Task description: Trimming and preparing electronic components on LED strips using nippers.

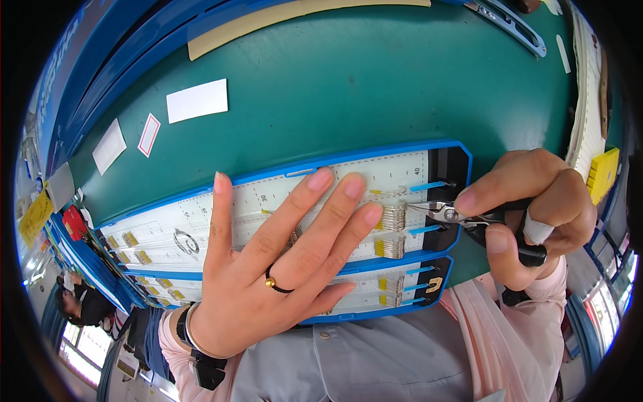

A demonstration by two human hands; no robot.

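Observation:
My left hand lies flat with spread fingers across a long blue-framed case with a white ruled board inside, pressing on it. My right hand grips small pliers with metal jaws and black handles; a fingertip wears a white wrap. The jaw tips reach the upper end of a stack of thin silver hooks with yellow ends. A single hook lies just above that stack. Blue strips run from near the hooks to the case's black end. My left fingers hide part of the board.
A second, similar case lies along the near side. On the green table are a white paper slip, a red-edged label and a blue-handled cutter. Papers and a yellow block stand at the right edge.

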